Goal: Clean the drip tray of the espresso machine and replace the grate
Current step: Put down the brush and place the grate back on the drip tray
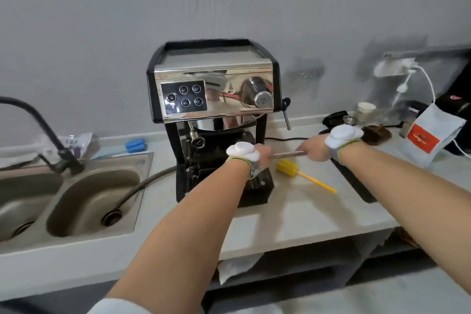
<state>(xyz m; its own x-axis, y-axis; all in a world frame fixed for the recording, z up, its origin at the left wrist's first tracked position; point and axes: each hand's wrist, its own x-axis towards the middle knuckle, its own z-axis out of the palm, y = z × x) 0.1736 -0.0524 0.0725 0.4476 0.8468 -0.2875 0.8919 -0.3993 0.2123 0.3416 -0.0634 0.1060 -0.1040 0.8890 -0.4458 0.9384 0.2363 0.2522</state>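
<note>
A plain grey wall (229, 2) fills twelve o'clock. Below it runs a pale counter (293, 216) with a double sink (76, 201) at nine o'clock; open shelves (305, 270) sit at five o'clock.

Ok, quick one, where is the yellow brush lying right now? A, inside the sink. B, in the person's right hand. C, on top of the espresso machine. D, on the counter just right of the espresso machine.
D: the yellow brush lies flat on the counter beside the espresso machine, under the metal piece that both hands hold.
</note>
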